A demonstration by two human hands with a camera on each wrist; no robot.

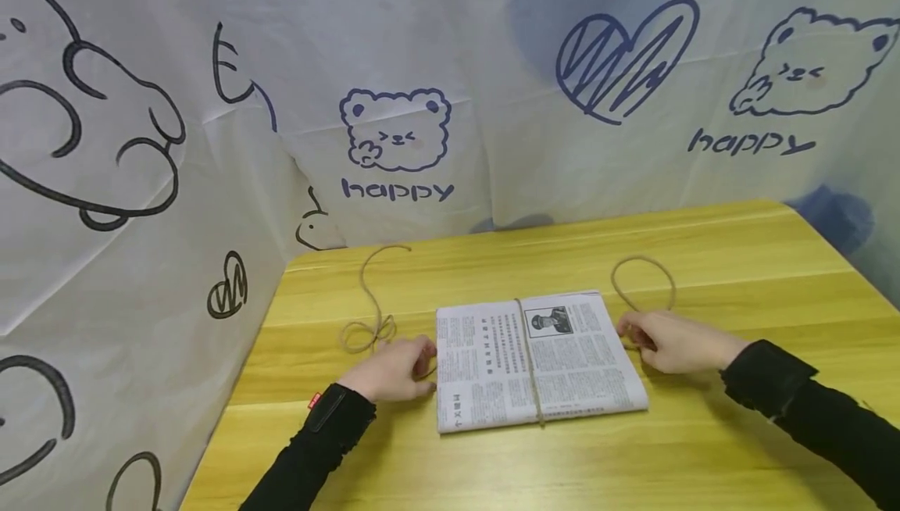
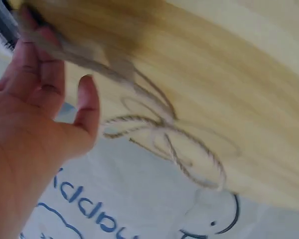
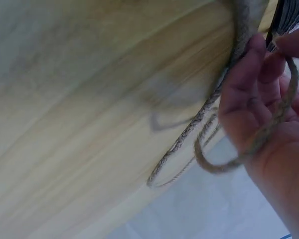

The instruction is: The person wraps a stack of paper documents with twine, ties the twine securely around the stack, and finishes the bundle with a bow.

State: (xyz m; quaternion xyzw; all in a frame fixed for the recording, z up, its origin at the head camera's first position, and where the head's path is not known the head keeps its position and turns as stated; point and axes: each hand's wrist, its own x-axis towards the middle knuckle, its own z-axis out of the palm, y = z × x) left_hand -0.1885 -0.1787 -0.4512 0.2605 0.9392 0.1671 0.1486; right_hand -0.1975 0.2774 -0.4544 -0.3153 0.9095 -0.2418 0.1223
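From where I stand, with 12 o'clock pointing away from the person, the folded papers (image 1: 562, 362) lie flat on the table (image 1: 598, 464), squarely between the two hands. A band (image 1: 529, 359) of cord crosses their top from 12 to 6.

The left hand (image 1: 394, 370) waits at 9 o'clock, just beside the edge, its thumb well apart from the fingers. The left cord (image 1: 380, 321) runs past the fingertips; whether they press on it, I can't tell. Its loops lie towards 10.

The right hand (image 1: 678, 341) is at 3 o'clock, thumb and finger nearly closed in what looks like a pinch on the right cord (image 3: 263, 139), which loops out towards 2.

As I judge it, the step in hand is picking up cord at both edges. I'd close the left thumb over its strand before lifting, and keep the right pinch close to the papers. Lifting both sides evenly should keep the stack from skewing, and the band ought to stay straight. Those left loops could snag, so I'd shake them loose before drawing any slack.
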